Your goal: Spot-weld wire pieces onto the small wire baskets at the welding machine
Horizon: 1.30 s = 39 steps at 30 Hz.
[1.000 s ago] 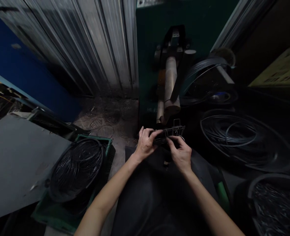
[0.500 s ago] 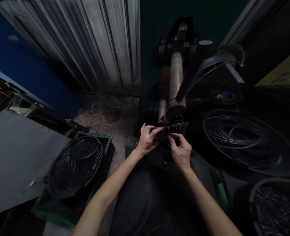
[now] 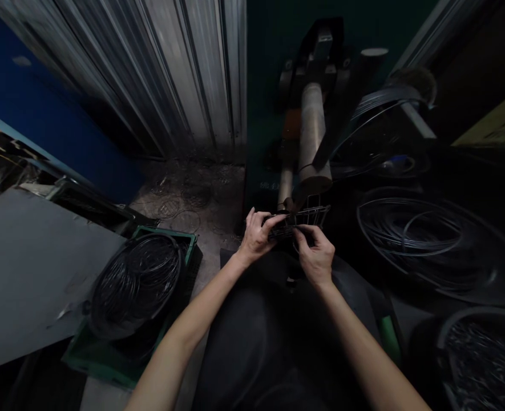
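A small dark wire frame [image 3: 314, 215] is held between both hands, just below the metal electrode arms of a machine [image 3: 314, 134]. My left hand [image 3: 256, 235] grips its left side, with the thumb and fingers around the wires. On the near side of the frame, my right hand [image 3: 316, 255] pinches at the wires with thumb and forefinger. The lower arm's tip sits right behind the frame; whether the two touch is too dark to tell.
At the left, a green crate [image 3: 102, 357] carries a black basin [image 3: 177, 274] of wire rings. To the right are a large basin [image 3: 487, 291] of wire hoops and a tub [image 3: 443, 337] of small metal pieces. A grey panel [image 3: 33, 274] lies far left.
The view has shifted slightly, so the machine and basins appear a little further right. Both hands keep their hold on the wire frame, with hardly any movement.
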Each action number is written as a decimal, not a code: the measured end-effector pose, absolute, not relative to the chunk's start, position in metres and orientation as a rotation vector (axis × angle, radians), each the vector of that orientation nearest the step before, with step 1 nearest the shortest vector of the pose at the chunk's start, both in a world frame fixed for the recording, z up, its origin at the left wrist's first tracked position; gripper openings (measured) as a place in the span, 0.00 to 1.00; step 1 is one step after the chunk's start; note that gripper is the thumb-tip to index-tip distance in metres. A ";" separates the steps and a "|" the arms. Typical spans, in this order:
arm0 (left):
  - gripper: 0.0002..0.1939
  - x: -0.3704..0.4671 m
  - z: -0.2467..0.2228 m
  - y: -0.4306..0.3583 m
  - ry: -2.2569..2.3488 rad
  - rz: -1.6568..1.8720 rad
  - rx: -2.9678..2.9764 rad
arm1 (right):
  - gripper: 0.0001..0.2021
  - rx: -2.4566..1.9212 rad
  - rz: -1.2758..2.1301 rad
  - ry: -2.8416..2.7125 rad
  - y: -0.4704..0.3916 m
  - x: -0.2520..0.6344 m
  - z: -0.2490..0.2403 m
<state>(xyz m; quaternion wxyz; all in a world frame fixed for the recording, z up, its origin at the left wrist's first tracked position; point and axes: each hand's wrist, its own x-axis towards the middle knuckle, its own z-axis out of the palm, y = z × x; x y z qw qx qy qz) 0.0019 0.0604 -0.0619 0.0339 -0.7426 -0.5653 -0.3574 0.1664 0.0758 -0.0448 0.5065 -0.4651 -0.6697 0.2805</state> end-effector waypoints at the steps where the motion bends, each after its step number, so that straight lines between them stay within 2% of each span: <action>1: 0.27 0.002 -0.063 0.061 -1.721 -1.106 -2.276 | 0.10 -1.117 0.669 -1.619 0.076 0.166 -0.045; 13: 0.28 0.002 -0.061 0.061 -1.786 -1.040 -2.264 | 0.10 -1.083 0.711 -1.654 0.075 0.176 -0.044; 18: 0.29 0.002 -0.061 0.061 -1.737 -1.037 -2.267 | 0.15 -1.138 0.593 -1.706 0.073 0.188 -0.041; 25: 0.28 0.002 -0.060 0.060 -1.743 -1.022 -2.244 | 0.11 -1.122 0.479 -1.904 0.083 0.184 -0.042; 39: 0.29 0.000 -0.061 0.062 -1.713 -0.998 -2.236 | 0.09 -1.013 0.352 -1.924 0.088 0.181 -0.058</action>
